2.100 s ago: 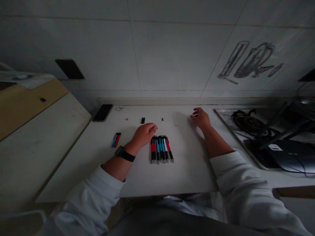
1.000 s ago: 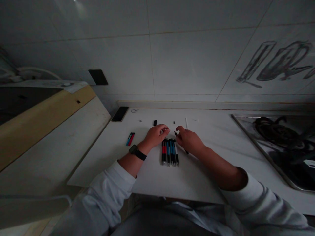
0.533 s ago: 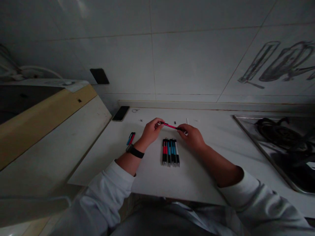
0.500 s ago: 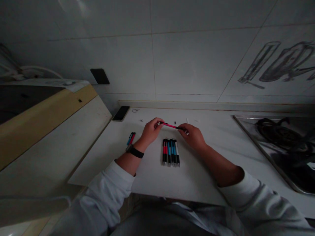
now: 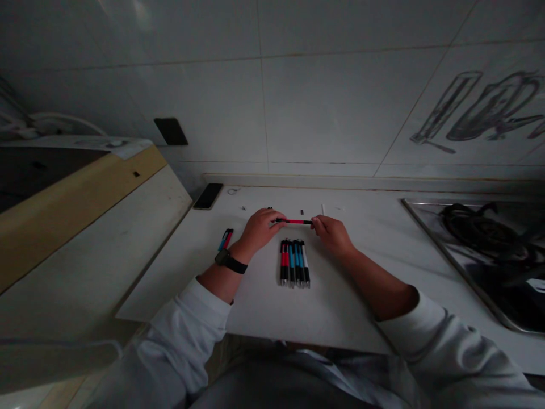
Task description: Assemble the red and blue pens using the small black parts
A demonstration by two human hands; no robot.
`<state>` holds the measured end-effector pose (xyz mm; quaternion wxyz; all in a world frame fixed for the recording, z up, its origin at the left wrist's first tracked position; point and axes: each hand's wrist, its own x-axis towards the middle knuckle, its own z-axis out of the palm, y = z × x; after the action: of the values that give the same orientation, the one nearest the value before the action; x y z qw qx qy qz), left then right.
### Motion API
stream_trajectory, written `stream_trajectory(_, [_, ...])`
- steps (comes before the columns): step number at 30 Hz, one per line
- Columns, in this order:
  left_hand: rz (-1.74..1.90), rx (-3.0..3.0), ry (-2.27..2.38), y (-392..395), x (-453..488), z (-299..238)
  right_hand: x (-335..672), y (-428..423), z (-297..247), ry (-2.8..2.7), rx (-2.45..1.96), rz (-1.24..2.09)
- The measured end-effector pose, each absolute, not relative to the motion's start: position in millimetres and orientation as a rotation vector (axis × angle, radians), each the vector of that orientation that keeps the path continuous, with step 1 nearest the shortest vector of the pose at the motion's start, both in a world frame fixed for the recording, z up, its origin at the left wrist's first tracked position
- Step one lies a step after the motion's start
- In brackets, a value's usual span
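A red and black pen (image 5: pixel 297 221) is stretched level between my two hands, just above the white countertop. My left hand (image 5: pixel 260 228) pinches its left end, and my right hand (image 5: pixel 332 234) grips the black right end. Both ends are partly covered by my fingers. Nearer to me, several pens (image 5: pixel 294 262) in red, blue and white lie side by side in a row, their tips toward me. Left of my left wrist, blue and red pen parts (image 5: pixel 225 240) lie together on the counter.
A phone (image 5: pixel 208 196) lies at the back left, beside a white cabinet (image 5: pixel 128 227). Small bits, among them a dark piece (image 5: pixel 302 212) and a white stick (image 5: pixel 323 209), lie near the wall. A gas stove (image 5: pixel 481 250) is on the right.
The pen has turned from a slant to nearly level and come slightly closer to me. My right fingers have closed further around its end. The row of pens stays put.
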<state>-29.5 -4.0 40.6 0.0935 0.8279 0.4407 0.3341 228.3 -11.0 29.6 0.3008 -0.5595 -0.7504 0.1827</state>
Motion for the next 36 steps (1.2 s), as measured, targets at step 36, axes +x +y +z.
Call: stream_trajectory(36, [0.994, 2.511, 1.356, 1.9, -32.1, 32.1, 223.3, -6.9, 7.9, -1.956, -1.340, 0.772])
